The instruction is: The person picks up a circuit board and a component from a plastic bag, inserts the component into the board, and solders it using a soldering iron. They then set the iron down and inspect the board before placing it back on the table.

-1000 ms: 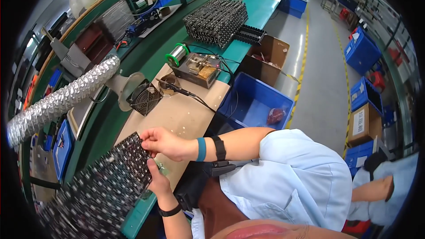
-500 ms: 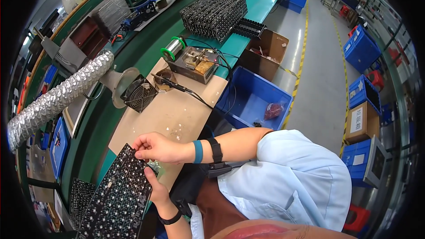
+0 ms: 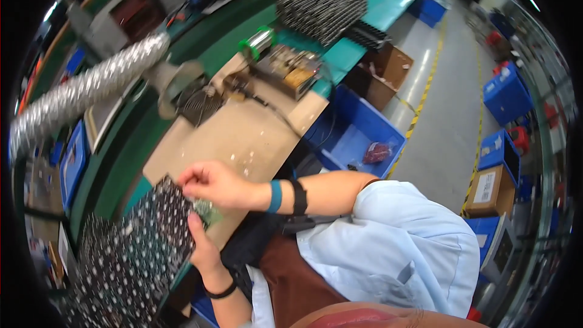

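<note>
A black circuit board panel (image 3: 136,246) with rows of small pale parts lies tilted at the lower left, blurred by motion. Along its right edge rests my left hand (image 3: 205,252), thumb laid against the rim and the other fingers hidden beneath. My right hand (image 3: 212,185), a teal band on its wrist, is at the panel's upper corner with fingers pinched together; anything between them is too small or smeared to make out. Another dark panel (image 3: 92,231) shows beyond the left side of the first. Some clear greenish plastic (image 3: 208,212) sits between my hands.
Ahead on brown paper (image 3: 225,136) stand a fan (image 3: 200,106), a soldering iron (image 3: 267,106), a solder spool (image 3: 260,41) and a worn metal station (image 3: 291,70). A silver duct (image 3: 91,94) crosses from the left. Stacked panels (image 3: 322,9) stand farther back; a blue bin (image 3: 358,130) is right.
The whole view has shifted and blurred, the bench things appearing farther right. Both hands stay at the same panel, which now reaches farther toward the lower left of the view.
</note>
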### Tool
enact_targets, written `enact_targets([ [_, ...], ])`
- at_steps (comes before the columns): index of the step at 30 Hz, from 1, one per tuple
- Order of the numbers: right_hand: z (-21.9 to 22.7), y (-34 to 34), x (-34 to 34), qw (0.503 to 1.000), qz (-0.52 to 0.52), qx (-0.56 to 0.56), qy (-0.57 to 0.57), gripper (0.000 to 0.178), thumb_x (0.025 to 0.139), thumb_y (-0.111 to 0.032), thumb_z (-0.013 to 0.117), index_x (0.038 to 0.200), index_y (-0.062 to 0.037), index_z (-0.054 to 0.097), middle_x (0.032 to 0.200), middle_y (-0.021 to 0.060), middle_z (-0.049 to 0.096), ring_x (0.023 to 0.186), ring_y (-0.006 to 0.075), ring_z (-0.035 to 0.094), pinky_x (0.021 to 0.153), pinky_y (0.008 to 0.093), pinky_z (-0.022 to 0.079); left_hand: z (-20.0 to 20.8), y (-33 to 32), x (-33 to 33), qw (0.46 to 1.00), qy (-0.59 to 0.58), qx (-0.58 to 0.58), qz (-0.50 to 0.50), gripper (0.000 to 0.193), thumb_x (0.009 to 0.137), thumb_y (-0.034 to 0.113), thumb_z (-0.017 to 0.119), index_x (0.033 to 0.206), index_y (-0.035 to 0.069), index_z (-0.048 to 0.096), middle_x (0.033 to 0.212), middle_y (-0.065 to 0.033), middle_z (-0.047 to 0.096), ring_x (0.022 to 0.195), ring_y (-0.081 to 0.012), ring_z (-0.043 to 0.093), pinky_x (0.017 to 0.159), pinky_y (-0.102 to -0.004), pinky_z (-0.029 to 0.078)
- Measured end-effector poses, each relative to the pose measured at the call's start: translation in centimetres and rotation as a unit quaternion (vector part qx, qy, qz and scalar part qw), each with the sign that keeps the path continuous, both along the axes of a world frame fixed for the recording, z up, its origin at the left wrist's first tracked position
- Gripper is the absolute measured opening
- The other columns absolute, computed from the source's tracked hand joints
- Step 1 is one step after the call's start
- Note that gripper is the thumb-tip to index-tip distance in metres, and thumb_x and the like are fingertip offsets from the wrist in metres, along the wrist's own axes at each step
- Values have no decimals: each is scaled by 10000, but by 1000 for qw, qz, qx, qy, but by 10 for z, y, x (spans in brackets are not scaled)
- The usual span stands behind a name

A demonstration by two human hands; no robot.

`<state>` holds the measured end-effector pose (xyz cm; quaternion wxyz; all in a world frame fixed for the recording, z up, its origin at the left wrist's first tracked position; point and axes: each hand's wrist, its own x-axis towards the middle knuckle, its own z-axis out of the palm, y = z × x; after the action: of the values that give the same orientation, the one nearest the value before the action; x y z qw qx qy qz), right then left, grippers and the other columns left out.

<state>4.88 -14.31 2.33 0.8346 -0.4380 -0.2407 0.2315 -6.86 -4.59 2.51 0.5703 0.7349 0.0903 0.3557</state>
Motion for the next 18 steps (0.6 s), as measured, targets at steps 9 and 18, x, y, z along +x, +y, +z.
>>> enact_targets([
  [9,14,-19,11,999,-15,-39,-29,213,951,6,660,1163,25,650,1012,45,686,911,104,645,813,248,543,14,-11,9,996,-23,-79,-13,323,931,-5,673,1249,-20,619,1164,-81,674,1026,-166,635,929,-310,509],
  [18,18,-29,18,993,-22,-45,-110,247,951,-7,670,1193,28,645,1005,37,670,913,102,624,834,243,519,39,-12,9,959,-81,-239,-128,502,903,-45,615,1387,-50,481,1287,-193,619,1140,-286,650,1000,-398,532],
])
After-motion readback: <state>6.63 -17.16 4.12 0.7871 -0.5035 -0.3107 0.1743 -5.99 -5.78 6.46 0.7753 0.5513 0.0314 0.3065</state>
